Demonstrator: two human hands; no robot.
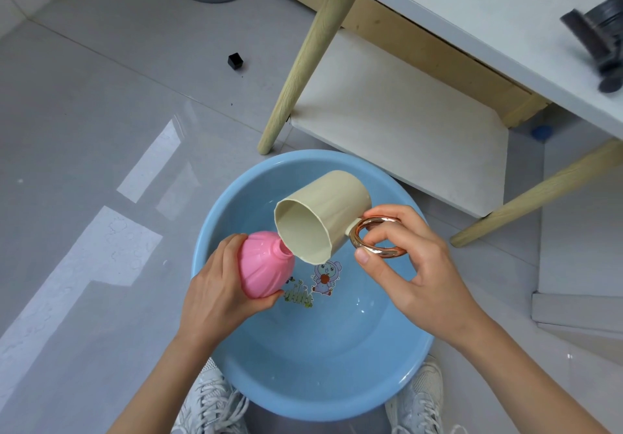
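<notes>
Cup (332, 201), beige with a shiny ring handle (377, 255), hangs tipped on its side over the middle of the blue basin (303, 366), its mouth facing left and near. The right hand (421, 271) pinches the ring between thumb and curled fingers. The left hand (215, 285) wraps round the body of a pink bottle (263, 268), held tilted just left of the cup, its small neck right at the cup's lower lip. No stream shows, and the inside of the cup looks bare.

To pour well, the lowest point of the cup's lip should sit directly above the bottle's narrow opening, since the wide rim could easily spill past it. Tipping slowly from the wrist would probably help, because a pinch on a smooth ring lets the cup swing. Standing the bottle a little more upright would likely take more in. Keeping both over the basin, clear of the white shoes (209, 400) at its near edge, catches any spill.
</notes>
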